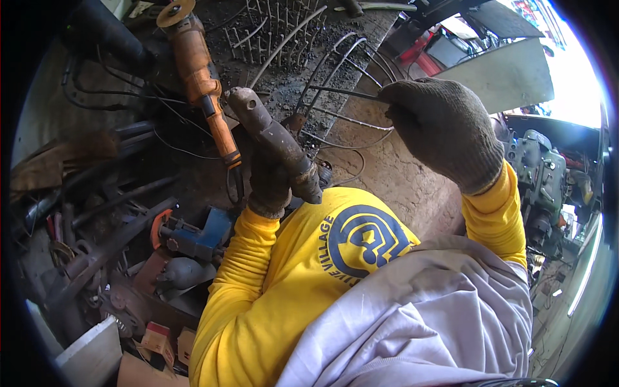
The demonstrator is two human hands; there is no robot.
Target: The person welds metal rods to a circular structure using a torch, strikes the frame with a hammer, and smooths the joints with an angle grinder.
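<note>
My left hand [268, 182], in a dark knit glove, is closed round a rusty, stubby metal piece [274, 138]. The piece is tilted, with a rounded, holed end pointing away from me and its near end beside my yellow shirt. On the right, my gloved right hand [445, 126] is raised, thumb and fingers pinched on a thin dark rod [345, 92]. That rod reaches leftward over a bent wire frame [351, 119] at the bench edge. Just left of the metal piece lies an orange angle grinder [203, 84] with a tan disc.
Many upright metal pins [284, 35] stand on the gritty bench top [358, 51]. Black cables run on the left. Pipes [116, 245], a blue metal tool [206, 235] and cardboard boxes [158, 342] crowd the lower left. A green-grey machine [541, 174] stands at right.
</note>
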